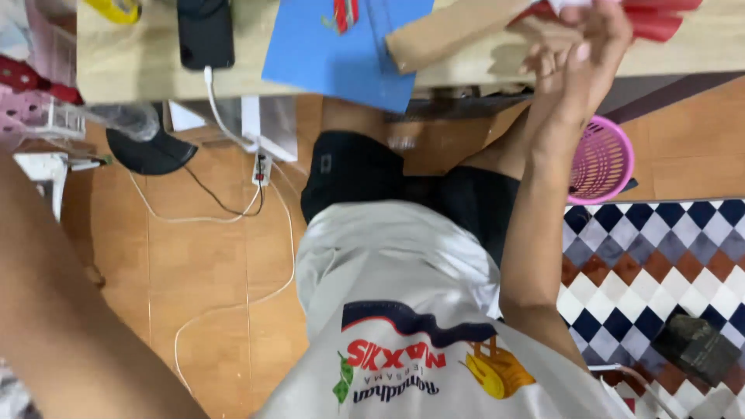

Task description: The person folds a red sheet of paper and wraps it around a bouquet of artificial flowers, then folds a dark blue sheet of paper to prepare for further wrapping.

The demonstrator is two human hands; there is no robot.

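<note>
My right hand (578,50) reaches up onto the wooden table (140,74) at the top right. Its fingers are curled around the edge of a red paper sheet (660,22), with a bit of white showing at the fingertips. A brown paper piece (450,35) lies just left of the hand and partly over a blue sheet (334,54). Only the forearm of my left arm (62,310) shows at the lower left; the hand itself is out of frame. My grey printed shirt (403,310) and dark shorts (349,167) fill the middle.
A black phone (206,31) lies on the table with a white cable (233,140) running down to a power strip (261,167) on the brown floor. A pink plastic basket (601,159) stands under the table's right side. Checkered tiles (660,248) lie at the right, with a dark object (698,349) on them.
</note>
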